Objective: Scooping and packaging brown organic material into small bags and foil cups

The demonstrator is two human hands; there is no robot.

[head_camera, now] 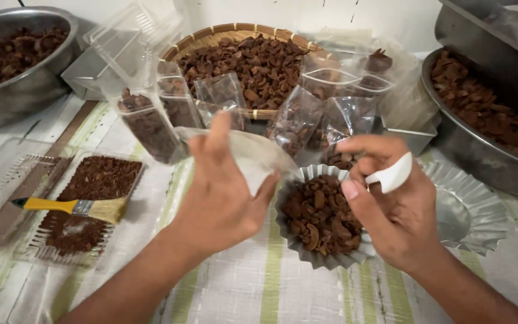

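While the left hand [223, 192] pinches a clear bag [253, 157] open, the right hand [385, 201] grips a white scoop [394, 174] over the fluted tin [316, 219] of brown pieces; filling looks underway.

Clear plastic pouches [298, 120] of dark brown pieces stand bunched mid-table, against the woven basket's near rim. Open clear clamshell box [130, 42], lid raised, toward the far-left corner. One empty clear pouch [253, 159] in left hand [220, 192].

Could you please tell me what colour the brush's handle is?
Yellow, with a dark tip; the brush lies across a clear tray in the head view.
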